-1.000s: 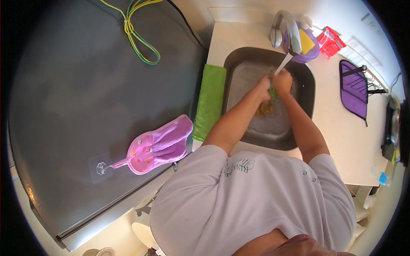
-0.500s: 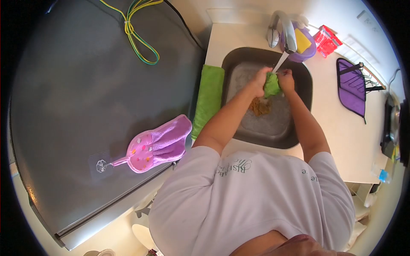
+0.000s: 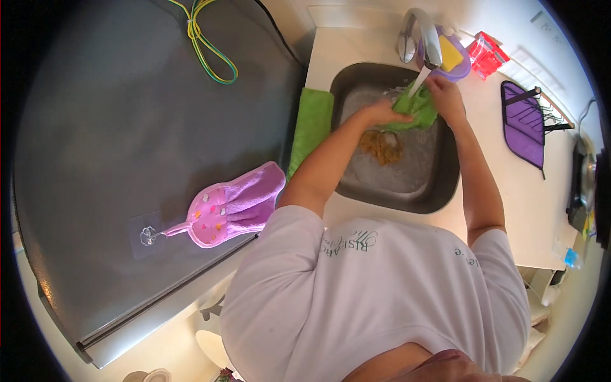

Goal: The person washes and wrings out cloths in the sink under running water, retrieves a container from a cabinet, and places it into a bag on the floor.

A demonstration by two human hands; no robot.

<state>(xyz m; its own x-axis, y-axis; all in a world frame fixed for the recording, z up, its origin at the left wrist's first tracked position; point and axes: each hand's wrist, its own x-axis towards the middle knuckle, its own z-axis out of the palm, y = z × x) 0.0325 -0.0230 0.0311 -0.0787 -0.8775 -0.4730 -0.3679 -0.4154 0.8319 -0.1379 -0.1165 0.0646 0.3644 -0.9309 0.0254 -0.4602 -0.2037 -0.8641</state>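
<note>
Under the running faucet, a wet green cloth is spread out between my hands over the dark sink. My left hand grips the cloth's left side, with some fingers hidden behind it. At the upper right edge, my right hand pinches the cloth beside the water stream. Below them on the sink floor lies a crumpled brown cloth-like thing, wet and apart from both hands.
A folded green towel lies left of the sink. Behind it stand a purple basin with a yellow sponge and a red packet. A purple mat with a rack is on the right. A pink hand towel hangs at left.
The green cloth, bunched up before, is now opened out under the water. My right hand has moved up and right, my left slightly left, so they are farther apart.
</note>
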